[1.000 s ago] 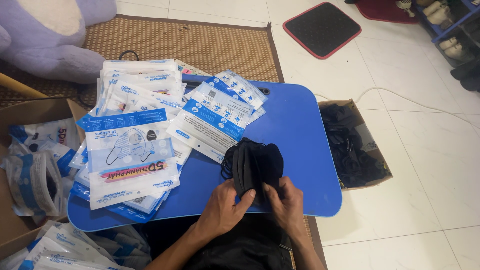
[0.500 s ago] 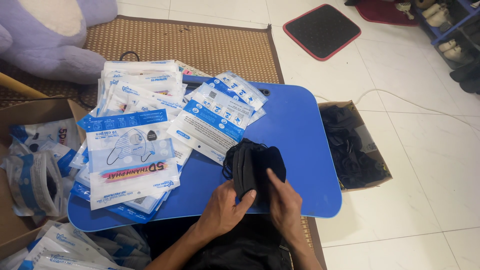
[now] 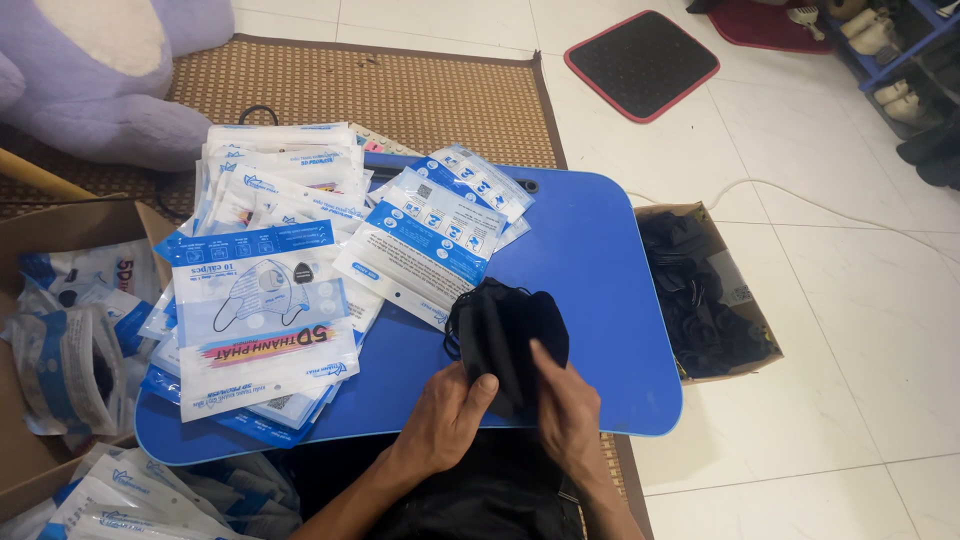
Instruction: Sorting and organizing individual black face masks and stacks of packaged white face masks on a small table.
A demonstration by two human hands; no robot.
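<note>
Both hands keep gripping the stack of black face masks (image 3: 503,335) at the blue lap table's (image 3: 600,260) near edge. The left hand (image 3: 447,413) stays underneath; the right hand (image 3: 566,405) has slid its fingers further up the stack's front.

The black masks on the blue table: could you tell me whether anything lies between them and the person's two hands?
Nothing visible does: the left hand and right hand both already grip the stack of black masks directly.
</note>
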